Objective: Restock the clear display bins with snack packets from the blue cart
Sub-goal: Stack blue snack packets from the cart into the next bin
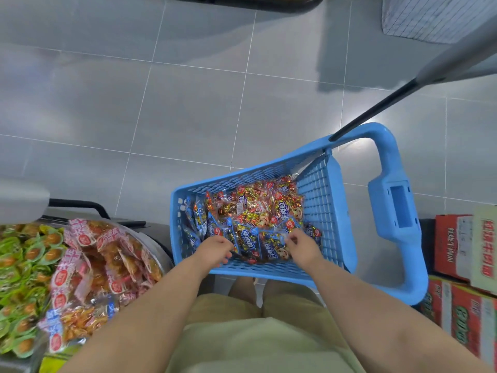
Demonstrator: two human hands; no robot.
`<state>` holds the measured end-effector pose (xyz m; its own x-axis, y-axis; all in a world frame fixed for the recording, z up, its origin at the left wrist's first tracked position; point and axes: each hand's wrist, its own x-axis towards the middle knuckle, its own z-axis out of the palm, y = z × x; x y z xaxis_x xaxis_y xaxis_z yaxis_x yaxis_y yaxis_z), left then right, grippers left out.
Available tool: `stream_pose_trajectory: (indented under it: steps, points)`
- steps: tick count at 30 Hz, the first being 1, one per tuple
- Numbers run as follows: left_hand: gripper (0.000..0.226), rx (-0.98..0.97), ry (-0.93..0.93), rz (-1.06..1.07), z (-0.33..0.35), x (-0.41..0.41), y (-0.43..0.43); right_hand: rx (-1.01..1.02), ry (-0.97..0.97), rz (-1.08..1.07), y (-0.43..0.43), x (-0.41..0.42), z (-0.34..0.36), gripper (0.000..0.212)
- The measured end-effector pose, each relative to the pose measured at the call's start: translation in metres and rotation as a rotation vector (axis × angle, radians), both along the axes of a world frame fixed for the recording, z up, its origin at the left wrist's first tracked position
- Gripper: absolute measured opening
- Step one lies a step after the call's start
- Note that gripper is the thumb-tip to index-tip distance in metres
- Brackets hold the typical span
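Inside the blue cart [317, 189], both hands are down among the snack packets [258, 211]. The left hand [215, 250] curls its fingers round blue packets by the near wall, and the right hand [301, 244] pinches another. A clear display bin [160, 254] of pink packets stands just left of the cart.

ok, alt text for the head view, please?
Seen from above, a person's left hand and right hand reach into a blue cart and grip blue snack packets at its near edge. Red snack packets fill its far side. Heaps of green packets and pink packets lie to the left.
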<state>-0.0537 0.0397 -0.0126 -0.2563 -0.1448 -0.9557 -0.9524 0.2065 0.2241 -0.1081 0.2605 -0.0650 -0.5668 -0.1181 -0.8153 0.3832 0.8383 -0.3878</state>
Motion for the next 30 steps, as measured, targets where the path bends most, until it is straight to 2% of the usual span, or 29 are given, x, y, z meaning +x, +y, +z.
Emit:
stream_pose_trajectory:
  steps: [5,8,11,13,15,18,19,21,22,24,25,28,30]
  points:
    - [0.024,0.092,0.000,0.244,0.001,-0.002,0.009,-0.069,0.258,-0.179,0.008,-0.018,0.023,0.017]
    - [0.036,0.232,0.071,0.326,0.004,-0.005,0.017,-0.151,0.340,-0.305,0.005,-0.031,0.035,0.023]
    - [0.052,0.435,0.123,0.400,0.010,-0.010,0.027,-0.283,0.179,-0.484,-0.011,-0.037,0.039,0.026]
    - [0.042,0.499,0.143,0.504,0.013,-0.013,0.032,-0.330,0.000,-0.542,-0.023,-0.035,0.037,0.024]
    - [0.013,0.481,0.173,0.631,0.016,-0.015,0.034,-0.406,-0.176,-0.645,-0.031,-0.034,0.035,0.021]
    - [0.022,0.343,0.199,0.718,0.010,-0.015,0.028,-0.463,-0.298,-0.789,-0.030,-0.038,0.028,0.032]
    - [0.022,0.301,0.197,0.740,0.008,-0.014,0.025,-0.405,-0.260,-0.746,-0.027,-0.039,0.024,0.032]
    - [0.014,0.233,0.186,0.813,-0.002,-0.010,0.021,-0.206,-0.110,-0.475,-0.016,-0.040,0.010,0.027]
    - [0.010,0.212,0.186,0.864,-0.007,-0.007,0.019,-0.135,-0.055,-0.335,-0.011,-0.040,0.003,0.029]
    - [0.003,0.195,0.185,0.955,-0.013,-0.002,0.017,-0.061,-0.015,-0.127,-0.003,-0.041,-0.011,0.049]
    - [0.009,0.191,0.185,0.982,-0.015,0.001,0.015,-0.018,0.012,-0.037,-0.002,-0.041,-0.016,0.058]
    - [0.068,0.172,0.197,0.982,-0.021,0.006,0.012,0.184,0.126,0.162,-0.005,-0.037,-0.025,0.068]
    - [0.086,0.162,0.208,0.945,-0.025,0.008,0.011,0.279,0.135,0.207,-0.005,-0.034,-0.032,0.070]
